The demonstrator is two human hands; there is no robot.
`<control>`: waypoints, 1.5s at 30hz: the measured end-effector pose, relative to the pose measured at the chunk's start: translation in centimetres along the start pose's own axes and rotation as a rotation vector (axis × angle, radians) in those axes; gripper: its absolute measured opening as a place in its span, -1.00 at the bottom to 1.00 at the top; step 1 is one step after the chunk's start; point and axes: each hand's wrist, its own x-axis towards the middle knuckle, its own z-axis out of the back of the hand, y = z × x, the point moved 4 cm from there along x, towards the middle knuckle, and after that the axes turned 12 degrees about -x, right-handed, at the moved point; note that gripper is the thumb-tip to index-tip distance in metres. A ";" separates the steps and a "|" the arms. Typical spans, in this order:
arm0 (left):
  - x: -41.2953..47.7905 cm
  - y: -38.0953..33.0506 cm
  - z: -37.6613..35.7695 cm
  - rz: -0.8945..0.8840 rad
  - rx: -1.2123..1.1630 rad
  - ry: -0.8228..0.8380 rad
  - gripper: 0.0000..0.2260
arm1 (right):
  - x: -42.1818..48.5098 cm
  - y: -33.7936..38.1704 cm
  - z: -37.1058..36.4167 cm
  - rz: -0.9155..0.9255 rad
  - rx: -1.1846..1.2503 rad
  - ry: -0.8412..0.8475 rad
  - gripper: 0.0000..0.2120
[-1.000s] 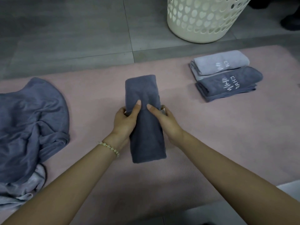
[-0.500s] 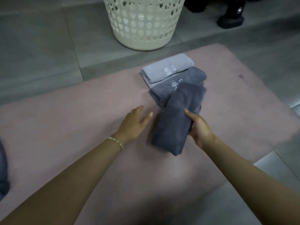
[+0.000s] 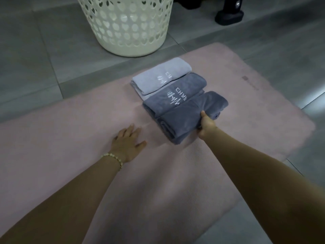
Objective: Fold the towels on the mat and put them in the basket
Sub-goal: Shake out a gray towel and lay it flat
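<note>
A folded dark grey towel (image 3: 186,118) lies on the pink mat (image 3: 73,124), partly over the near edge of a second folded grey towel (image 3: 177,92) with white lettering. My right hand (image 3: 207,126) grips the dark towel's right side, thumb on top. Behind these lies a folded pale grey towel (image 3: 161,75). My left hand (image 3: 127,143) rests flat on the mat, fingers spread, a little left of the towels and holding nothing. The cream perforated basket (image 3: 126,27) stands on the floor just beyond the mat.
Grey floor tiles surround the mat. A black object (image 3: 228,14) stands on the floor to the right of the basket. The mat's right edge lies close to the towels.
The dark towel went from the mat's middle, held by both hands, rightward onto the row of folded towels. My left hand let go and came down on the mat. The view swung right.
</note>
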 end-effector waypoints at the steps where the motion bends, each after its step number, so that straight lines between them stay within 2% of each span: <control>1: 0.0 0.0 0.1 -0.001 0.000 0.002 -0.41 | 0.3 -0.2 0.1 0.010 0.001 -0.018 -0.54; 5: 0.1 0.2 0.1 -0.003 0.003 0.022 -0.39 | 1.1 -0.7 0.5 0.038 -0.100 -0.075 -0.50; 8: -0.3 0.4 -0.3 -0.036 0.003 0.043 -0.37 | 1.3 -0.7 1.2 0.019 -0.256 -0.160 -0.33; 10: -0.9 0.7 0.0 -0.064 -0.078 0.066 -0.37 | 0.6 -0.4 1.8 -0.007 -0.301 -0.270 -0.22; 12: -1.9 1.2 1.0 -0.085 -0.154 0.060 -0.38 | -0.7 0.8 2.3 0.101 -0.367 -0.435 -0.27; 14: -3.4 2.2 2.4 -0.092 -0.204 0.004 -0.36 | -3.0 2.6 1.4 0.318 -0.552 -0.512 -0.30; 16: -5.7 3.6 3.8 -0.058 -0.249 -0.050 -0.39 | -5.8 3.5 -1.4 0.525 -0.772 -0.424 -0.32; 21: -13.2 10.4 6.5 0.053 -0.225 -0.149 -0.47 | -13.3 -2.5 -12.2 0.869 -1.178 0.022 -0.37; 26: -23.0 21.3 7.7 0.219 -0.187 -0.229 -0.46 | -21.4 -11.8 -21.3 0.997 -1.504 0.444 -0.34; 32: -33.3 33.6 7.7 0.404 -0.225 -0.446 -0.18 | -29.3 -22.0 -29.6 0.965 -1.600 0.808 -0.36; 36: -37.4 38.7 5.0 0.580 -0.271 -0.435 -0.27 | -32.4 -28.8 -31.8 0.777 -1.573 1.013 -0.38; 38: -38.1 40.3 3.5 0.605 -0.311 -0.394 -0.30 | -33.2 -31.2 -32.4 0.620 -1.509 1.025 -0.38; 40: -38.2 41.0 2.8 0.578 -0.276 -0.402 -0.40 | -33.8 -32.9 -33.1 0.517 -1.485 1.004 -0.42; 43: -37.7 41.2 3.1 0.522 -0.204 -0.505 -0.57 | -34.5 -35.2 -34.0 0.488 -1.450 1.047 -0.61; 45: -37.4 41.2 3.2 0.539 -0.194 -0.519 -0.63 | -34.6 -36.2 -34.3 0.488 -1.402 1.021 -0.64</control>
